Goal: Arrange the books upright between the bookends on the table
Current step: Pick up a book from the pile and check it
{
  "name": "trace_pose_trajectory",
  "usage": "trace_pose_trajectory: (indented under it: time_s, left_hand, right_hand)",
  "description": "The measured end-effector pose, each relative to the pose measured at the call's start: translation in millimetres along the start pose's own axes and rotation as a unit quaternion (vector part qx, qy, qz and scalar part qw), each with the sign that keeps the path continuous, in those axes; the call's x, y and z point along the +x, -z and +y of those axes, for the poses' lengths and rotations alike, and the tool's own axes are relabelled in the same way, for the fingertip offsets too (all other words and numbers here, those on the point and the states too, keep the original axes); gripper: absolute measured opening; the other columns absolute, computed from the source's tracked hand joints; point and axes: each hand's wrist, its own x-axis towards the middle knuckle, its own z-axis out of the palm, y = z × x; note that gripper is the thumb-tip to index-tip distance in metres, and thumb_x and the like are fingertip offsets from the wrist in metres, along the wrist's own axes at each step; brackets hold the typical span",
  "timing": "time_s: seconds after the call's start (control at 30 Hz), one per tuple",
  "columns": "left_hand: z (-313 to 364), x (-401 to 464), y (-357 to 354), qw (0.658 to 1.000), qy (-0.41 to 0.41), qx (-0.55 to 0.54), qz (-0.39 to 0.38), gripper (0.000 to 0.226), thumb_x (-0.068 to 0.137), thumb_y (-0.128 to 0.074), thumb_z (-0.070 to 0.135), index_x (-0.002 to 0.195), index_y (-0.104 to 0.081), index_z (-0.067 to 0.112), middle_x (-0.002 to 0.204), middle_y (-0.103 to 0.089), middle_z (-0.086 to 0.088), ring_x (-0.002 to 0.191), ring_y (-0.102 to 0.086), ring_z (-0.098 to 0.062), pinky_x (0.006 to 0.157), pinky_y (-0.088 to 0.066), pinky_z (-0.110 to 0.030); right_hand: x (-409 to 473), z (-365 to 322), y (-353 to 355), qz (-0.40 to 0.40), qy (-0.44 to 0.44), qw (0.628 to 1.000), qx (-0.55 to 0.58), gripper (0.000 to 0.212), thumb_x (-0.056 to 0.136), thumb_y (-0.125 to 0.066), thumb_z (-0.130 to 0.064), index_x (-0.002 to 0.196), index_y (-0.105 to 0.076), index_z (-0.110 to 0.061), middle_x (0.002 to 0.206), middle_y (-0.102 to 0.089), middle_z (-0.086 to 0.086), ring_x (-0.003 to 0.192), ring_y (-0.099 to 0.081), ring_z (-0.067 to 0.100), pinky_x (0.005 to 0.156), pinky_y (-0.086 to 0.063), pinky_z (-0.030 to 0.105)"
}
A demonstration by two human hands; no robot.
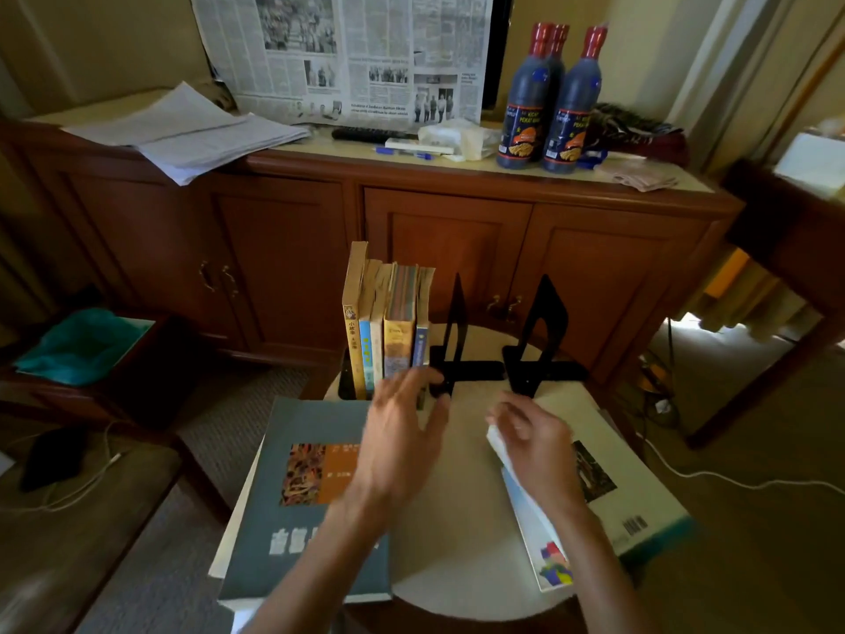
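Head view: grey book and white book flank both hands.

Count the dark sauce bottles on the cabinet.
3, clustered at the cabinet's right end: front left bottle, front right bottle, and a rear bottle mostly hidden between them.

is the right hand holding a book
Yes, the right hand grips a thin white book lifted off the table.
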Motion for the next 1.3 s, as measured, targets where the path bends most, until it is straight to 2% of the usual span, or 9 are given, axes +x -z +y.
trace_pose_trajectory:
  time_s: [0.1,0.2,0.3,0.4,0.57,0.8,1.1,1.2,1.3]
  left_hand:
    - [3.6,-28.4,-45.0,0.979,0.127,-0.048,-0.149,0.037,0.097,-0.058,0.04,0.128,-0.051,0.021,0.129,-0.061,0.001,0.115,-0.059,-0.015,0.091,-0.049,-0.027]
    - [11.3,-42.1,-91.2,0.937,0.232,-0.073,-0.253,0.056,0.096,-0.051,0.053,0.138,-0.04,0.019,0.137,-0.056,-0.008,0.122,-0.056,-0.026,0.101,-0.046,-0.039]
    - [23.6,-51.6,-120.5,0.892,0.286,-0.207,-0.282,0.084,0.083,-0.056,0.072,0.143,-0.036,0.017,0.138,-0.054,-0.003,0.125,-0.056,-0.025,0.107,-0.043,-0.039]
    - [-5.5,-56.3,-155.7,0.891,0.285,-0.259,-0.239,0.105,0.053,-0.064,0.091,0.132,-0.045,0.024,0.121,-0.068,-0.001,0.108,-0.068,-0.02,0.092,-0.056,-0.046]
    - [-17.7,-58.0,-108.0,0.913,0.329,-0.176,-0.166,0.068,0.074,-0.085,0.036,0.122,-0.041,0.018,0.111,-0.063,-0.002,0.1,-0.068,-0.024,0.081,-0.061,-0.038]
    - [-47.5,-45.6,-75.0,0.941,0.269,0.017,-0.204,0.07,0.08,-0.073,0.033,0.138,-0.037,0.015,0.125,-0.059,-0.006,0.114,-0.062,-0.03,0.091,-0.057,-0.043]
    - [-4.2,-56.8,-85.6,0.952,0.152,0.192,-0.184,0.096,0.091,-0.064,0.029,0.157,0.004,0.013,0.163,0.005,-0.021,0.149,-0.003,-0.042,0.121,-0.017,-0.051]
    - [23.1,-53.6,-104.2,0.962,0.102,0.11,-0.229,0.079,0.093,-0.064,0.025,0.155,-0.016,0.012,0.16,-0.015,-0.016,0.144,-0.025,-0.035,0.116,-0.03,-0.043]
    - [51.1,-53.8,-128.8,0.946,0.114,0.004,-0.303,0.059,0.096,-0.061,0.023,0.147,-0.033,0.009,0.14,-0.05,-0.014,0.128,-0.051,-0.029,0.1,-0.042,-0.031]
  right_hand:
    - [-15.9,25.3,56.4,0.067,-0.07,0.991,-0.097,0.034,0.093,-0.064,-0.029,0.123,-0.062,-0.014,0.105,-0.071,0.005,0.091,-0.07,0.016,0.077,-0.061,0.028]
    - [-22.4,63.5,93.0,-0.018,-0.201,0.931,-0.303,0.063,0.09,-0.047,-0.066,0.136,-0.044,-0.024,0.132,-0.057,0.011,0.122,-0.054,0.034,0.104,-0.043,0.057]
    - [-38.4,76.4,96.5,-0.049,-0.264,0.911,-0.314,0.072,0.09,-0.039,-0.069,0.144,-0.036,-0.021,0.145,-0.044,0.012,0.136,-0.038,0.038,0.115,-0.023,0.059]
    - [-58.5,59.3,87.0,-0.034,-0.217,0.933,-0.285,0.067,0.089,-0.051,-0.065,0.139,-0.043,-0.021,0.137,-0.047,0.01,0.129,-0.042,0.031,0.107,-0.033,0.05]
    - [-86.0,37.5,52.7,-0.07,-0.147,0.964,-0.211,0.059,0.09,-0.059,-0.052,0.138,-0.046,-0.021,0.129,-0.053,0.001,0.121,-0.045,0.022,0.099,-0.044,0.043]
    - [-88.5,28.0,51.2,-0.074,-0.163,0.971,-0.157,0.04,0.096,-0.057,-0.037,0.133,-0.052,-0.022,0.121,-0.057,0.002,0.12,-0.049,0.018,0.099,-0.045,0.035]
    - [-54.1,88.3,110.6,-0.037,-0.333,0.913,-0.233,0.093,0.074,-0.062,-0.074,0.145,-0.036,-0.021,0.147,-0.044,0.008,0.138,-0.037,0.033,0.113,-0.031,0.054]
    - [-48.3,137.7,107.6,-0.046,-0.37,0.912,-0.171,0.129,0.033,-0.047,-0.102,0.133,-0.044,-0.021,0.13,-0.057,0.005,0.122,-0.054,0.031,0.1,-0.047,0.054]
    - [-48.9,123.0,105.4,-0.038,-0.38,0.911,-0.156,0.123,0.029,-0.058,-0.098,0.119,-0.058,-0.014,0.12,-0.06,0.007,0.115,-0.056,0.031,0.095,-0.05,0.051]
